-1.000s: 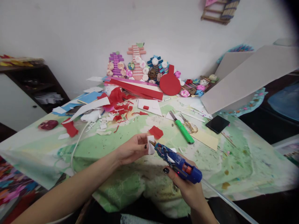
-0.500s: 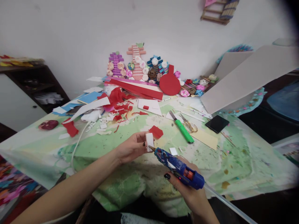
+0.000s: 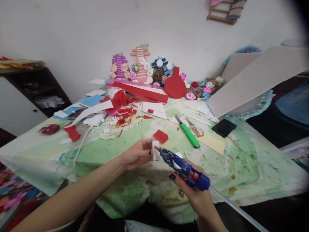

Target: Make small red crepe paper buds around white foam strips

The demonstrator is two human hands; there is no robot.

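Between the thumb and fingers of my left hand (image 3: 138, 154) is a small white rectangular piece (image 3: 156, 154), held upright above the green-patterned cloth. My right hand (image 3: 190, 187) is wrapped round a blue glue gun (image 3: 184, 170), whose metal tip points left and meets the face of the white piece near its upper part. Just behind the piece lies a red paper scrap (image 3: 161, 136). A small white square (image 3: 179, 155) rests beyond the gun, partly hidden by it.
A green cutter (image 3: 190, 135), gold scissors (image 3: 196, 130) and a black phone (image 3: 224, 128) lie to the right. Red and white scraps (image 3: 120, 112) are heaped at the left back. A red round shape (image 3: 175, 86) leans among craft flowers. Grey boards (image 3: 260, 77) stand at the right.
The glue gun's tip has moved from the lower part of the white piece to its upper part. The gun has risen slightly, and the piece sits a little lower and is turned more.
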